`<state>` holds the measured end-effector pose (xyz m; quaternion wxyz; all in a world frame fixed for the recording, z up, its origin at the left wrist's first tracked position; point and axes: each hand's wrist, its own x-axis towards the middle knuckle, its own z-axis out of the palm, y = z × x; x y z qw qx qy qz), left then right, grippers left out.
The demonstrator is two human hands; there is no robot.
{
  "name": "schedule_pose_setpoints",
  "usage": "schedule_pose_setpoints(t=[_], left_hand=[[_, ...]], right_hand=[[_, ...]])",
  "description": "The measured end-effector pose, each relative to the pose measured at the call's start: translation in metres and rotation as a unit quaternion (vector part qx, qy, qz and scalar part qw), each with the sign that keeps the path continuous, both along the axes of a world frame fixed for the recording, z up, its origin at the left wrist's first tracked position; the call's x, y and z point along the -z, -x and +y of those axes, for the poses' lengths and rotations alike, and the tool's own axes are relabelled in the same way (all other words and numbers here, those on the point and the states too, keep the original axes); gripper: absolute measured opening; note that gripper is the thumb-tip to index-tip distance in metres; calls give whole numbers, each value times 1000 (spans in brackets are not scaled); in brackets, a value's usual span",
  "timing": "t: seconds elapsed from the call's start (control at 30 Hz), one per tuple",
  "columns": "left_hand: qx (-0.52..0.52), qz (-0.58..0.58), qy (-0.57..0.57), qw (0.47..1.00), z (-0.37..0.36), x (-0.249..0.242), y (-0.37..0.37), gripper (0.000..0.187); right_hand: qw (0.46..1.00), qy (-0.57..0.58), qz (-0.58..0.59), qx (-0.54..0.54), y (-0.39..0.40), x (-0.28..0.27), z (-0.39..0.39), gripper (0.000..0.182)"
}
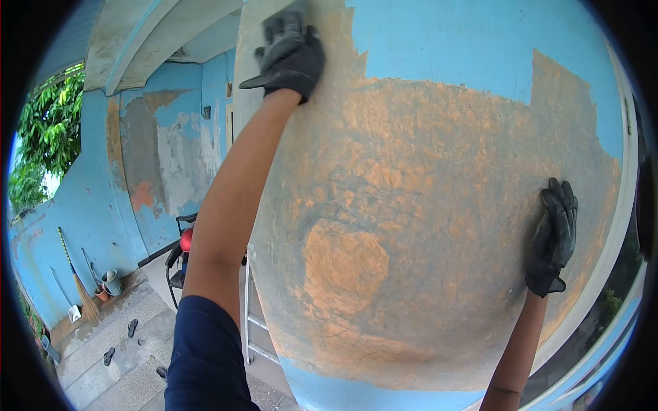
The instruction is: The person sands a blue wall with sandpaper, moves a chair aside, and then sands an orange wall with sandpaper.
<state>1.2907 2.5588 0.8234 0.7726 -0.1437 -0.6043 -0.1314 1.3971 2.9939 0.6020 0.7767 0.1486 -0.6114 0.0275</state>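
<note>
against the wall [439, 205], left grip [291, 58] holds perhaps a scraper [255, 81]; right grip [554, 236] flat.

Gloved left hand [291, 58] grips a scraper [255, 81] on the stripped wall [425, 226] (blue paint remains above); right hand [554, 236] lies flat

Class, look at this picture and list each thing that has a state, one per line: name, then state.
Left hand: gloved, closed on a scraper, pressed to the wall.
Scraper: held, blade end against the wall.
Right hand: gloved, open, flat on the wall.
Wall: blue paint mostly scraped off, bare patches showing.
Broom: leaning against the far wall.
Sandals: lying apart on the floor.
</note>
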Motion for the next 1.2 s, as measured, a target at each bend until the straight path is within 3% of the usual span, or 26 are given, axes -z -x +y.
schedule_pose_setpoints(t=[0.03, 0.1, 0.13, 0.17, 0.23, 0.3, 0.37, 0.43, 0.53, 0.6, 0.63, 0.7, 0.77, 0.83, 0.87, 0.9, 0.97, 1.03, 1.07, 1.1, 1.17, 1.2], left_hand=[[-57, 23, -41, 997, -2, -3, 1, 54], [-64, -23, 1, 998, 20, 27, -10, 57], [-109, 12, 91, 990, 28, 51, -5, 61], [-50, -50, 161, 984, 47, 77, -28, 63], [-134, 7, 258, 957, 59, 127, -29, 57], [-138, 10, 266, 954, 45, 120, -27, 57], [-55, -3, 175, 983, 13, 85, -7, 58], [-13, -81, 10, 997, -23, 52, 3, 60], [-84, -29, -29, 996, -27, 60, -7, 64], [-62, -57, 42, 996, -5, 95, -19, 67], [-116, -14, 114, 987, 3, 122, -10, 70], [-121, -60, 271, 953, 22, 160, -30, 86], [-97, -60, 276, 954, 18, 149, -36, 81], [-103, 10, 186, 977, -2, 110, -18, 74], [-65, -27, 100, 993, -20, 89, -6, 64], [-113, -14, 6, 993, -28, 71, -3, 58], [-125, 1, -62, 990, -28, 66, 5, 53], [-66, -100, 17, 993, -1, 96, -17, 63], [-121, 16, 104, 987, 8, 124, -4, 65], [-170, -50, 146, 973, 21, 150, -4, 65], [-158, -95, 236, 954, 34, 179, -42, 60], [-170, -46, 231, 957, 24, 169, -25, 61]], right_hand=[[1000, 1, 0, -3, 0, 1, 0, 25], [1000, 5, 3, -5, 0, 3, 3, 26], [1000, 7, 3, -8, 1, 4, 4, 25], [1000, 9, 4, -10, 1, 5, 5, 25], [1000, 10, 4, -7, 1, 4, 6, 25], [1000, 6, 3, -6, 1, 5, 4, 25], [1000, 0, 9, -8, 1, 5, 4, 23], [1000, 2, 5, -3, -1, 5, 3, 23], [1000, 2, 5, -4, -2, 5, 3, 23], [1000, 2, 8, -9, -1, 6, 3, 23], [1000, 5, 8, -4, 0, 6, 4, 23], [1000, 4, 8, -1, 0, 6, 3, 23], [1000, 5, 2, -3, -1, 6, 2, 24], [1000, 0, 3, -1, 1, 5, 4, 24], [1000, -2, 6, 2, 1, 5, 4, 24], [1000, -2, 4, 3, 1, 6, 4, 24], [1000, 2, 5, 5, 2, 6, 4, 24], [1000, 0, 8, 3, 1, 5, 5, 24], [1000, -2, 6, 2, 1, 6, 6, 24], [1000, -2, 7, 1, 1, 7, 6, 24], [1000, 0, 4, 4, 3, 7, 8, 25], [1000, -1, 5, 3, 4, 7, 8, 25]])
